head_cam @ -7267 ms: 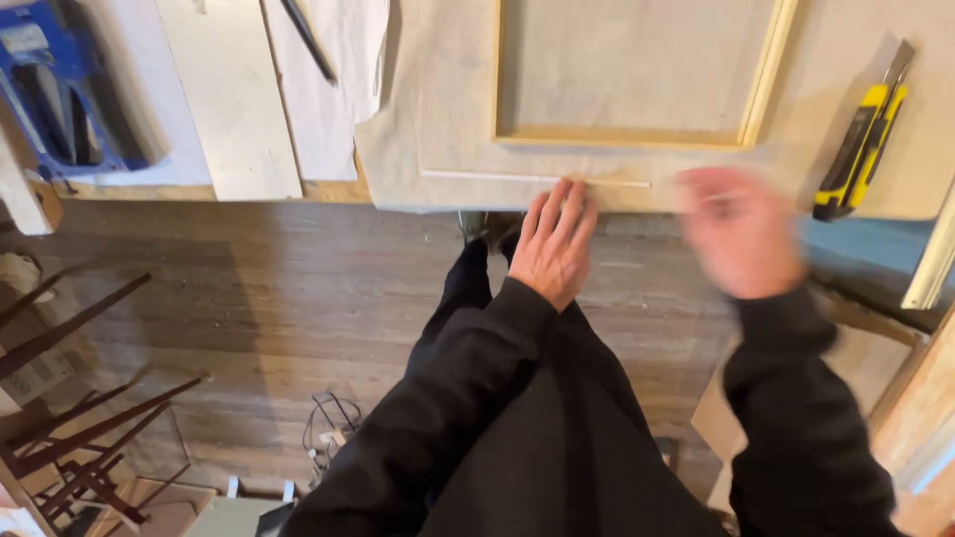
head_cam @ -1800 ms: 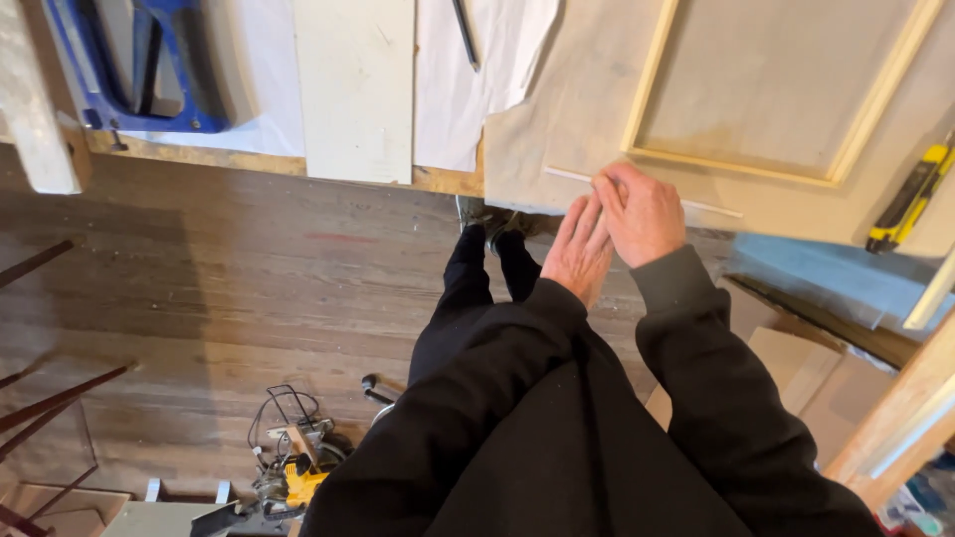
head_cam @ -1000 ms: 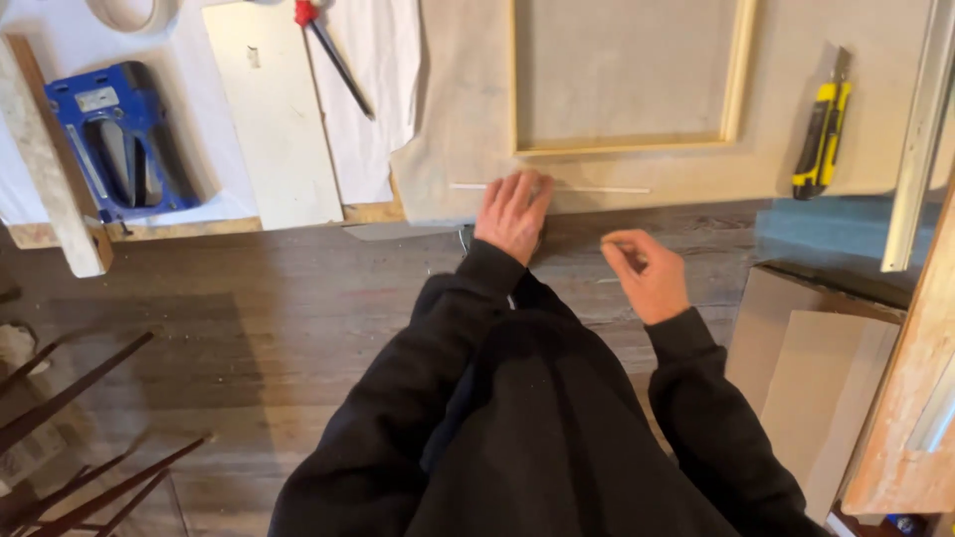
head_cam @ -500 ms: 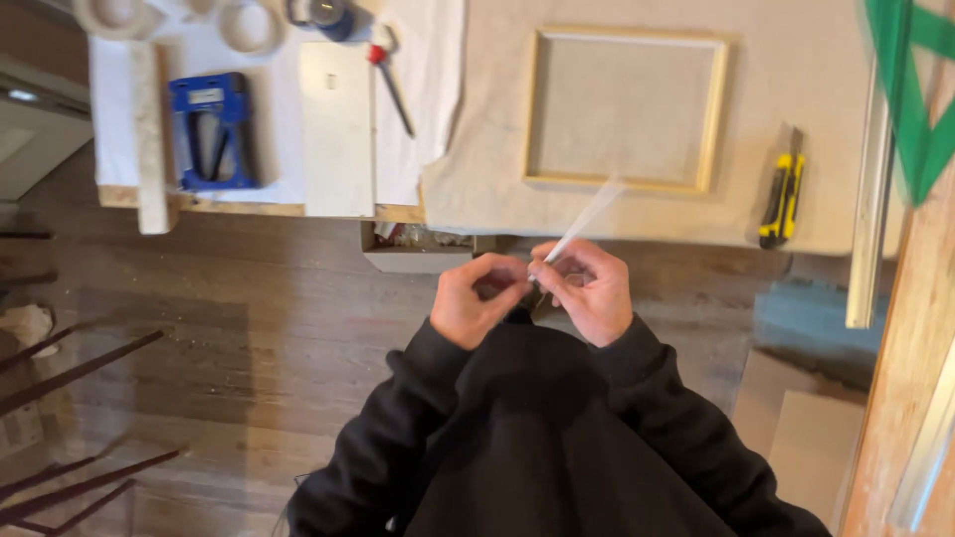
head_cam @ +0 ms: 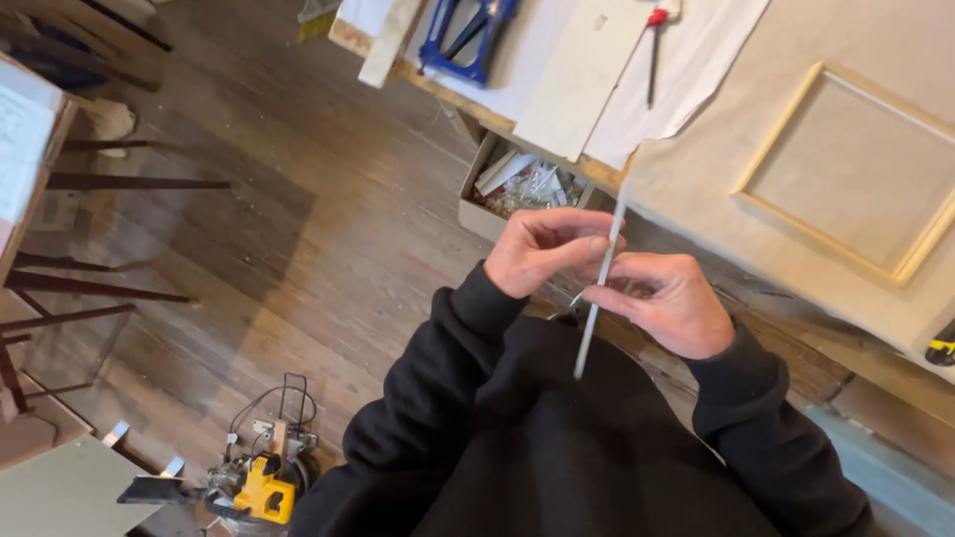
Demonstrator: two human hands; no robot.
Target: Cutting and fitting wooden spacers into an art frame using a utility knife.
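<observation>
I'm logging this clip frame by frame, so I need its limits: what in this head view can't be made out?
- Thin white strip: the fingers of the left hand and right hand cover its middle.
- Open box of small parts: contents too small to identify.
- Yellow-and-black tool: cut off by the right edge.
- Blue tool: cut off by the top edge.

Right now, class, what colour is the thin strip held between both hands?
White, a pale thin strip pinched by the left hand and right hand; head view.
</observation>
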